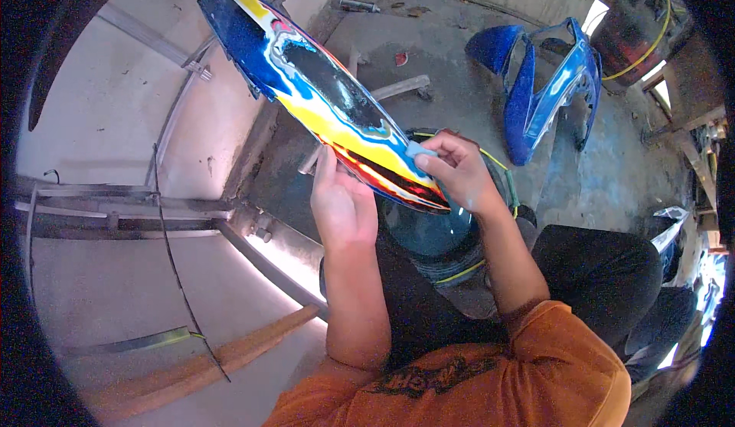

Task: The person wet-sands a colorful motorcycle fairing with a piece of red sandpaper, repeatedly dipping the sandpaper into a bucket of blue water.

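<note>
Workshop notes: go easy along the rim

Dusty grey floor (pixel 452 52) out front, pale wall panels (pixel 92 121) off to the left, and a blue fairing (pixel 522 121) lying at the far right. The painted panel (pixel 325 117) is up in the air, slanting from the far left down to its pointed near end, over a dark round tub (pixel 462 272).

So the left grip (pixel 343 203) is holding the panel by its near-left edge, some fingers hidden behind it. Meanwhile the right grip (pixel 461 170) has a small blue pad (pixel 417 151) pinched between thumb and fingers, right against the panel's right edge.

My two cents: keep the pad flat and the pressure light there, since an edge probably wears through quicker than the broad face. Same for that dark patch ringed with colour layers farther up; even strokes would likely beat digging at one spot. I'd also brace the panel opposite the pad, because that long far end could wobble. Can't tell if its far tip rests on anything.
</note>
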The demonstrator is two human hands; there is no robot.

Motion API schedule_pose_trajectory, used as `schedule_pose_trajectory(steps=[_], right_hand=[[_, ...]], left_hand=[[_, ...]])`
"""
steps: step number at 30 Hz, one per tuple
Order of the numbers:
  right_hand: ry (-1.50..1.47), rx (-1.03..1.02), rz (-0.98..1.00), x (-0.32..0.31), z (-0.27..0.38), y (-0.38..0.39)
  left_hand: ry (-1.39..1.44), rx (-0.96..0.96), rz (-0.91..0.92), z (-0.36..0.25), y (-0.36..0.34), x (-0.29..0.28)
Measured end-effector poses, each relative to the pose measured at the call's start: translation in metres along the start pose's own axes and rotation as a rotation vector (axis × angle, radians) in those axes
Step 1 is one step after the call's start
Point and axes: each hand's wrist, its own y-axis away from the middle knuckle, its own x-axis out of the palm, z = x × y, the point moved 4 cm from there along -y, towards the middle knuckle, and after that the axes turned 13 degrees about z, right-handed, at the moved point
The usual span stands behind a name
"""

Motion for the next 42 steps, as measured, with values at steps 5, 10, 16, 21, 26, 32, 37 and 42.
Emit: schedule_pose_trajectory(steps=[5, 10, 16, 21, 26, 32, 37, 42], right_hand=[[-0.007, 0.006, -0.046, -0.003, -0.016, 0.013], [0.026, -0.039, -0.102, 0.015, 0.014, -0.016], [0.210, -0.091, -0.050, 0.024, 0.025, -0.077], [0.215, -0.043, -0.018, 0.027, 0.040, -0.100], [0.461, -0.167, -0.108, 0.028, 0.054, -0.120], [0.296, -0.200, -0.121, 0.040, 0.078, -0.163], [0.391, -0.242, -0.217, 0.057, 0.097, -0.221], [0.406, -0.370, -0.234, 0.049, 0.119, -0.271]], left_hand=[[-0.005, 0.014, 0.020, 0.003, 0.000, -0.001], [-0.013, 0.015, 0.032, 0.003, -0.001, -0.005], [-0.078, 0.047, -0.031, -0.001, -0.006, -0.009], [-0.100, 0.064, -0.081, 0.001, -0.009, -0.012], [-0.083, 0.087, -0.114, 0.001, -0.008, -0.007], [-0.064, 0.112, -0.101, 0.005, -0.007, -0.014], [-0.059, 0.103, -0.103, -0.001, -0.003, -0.012], [-0.061, 0.098, -0.054, 0.006, -0.008, -0.005]])
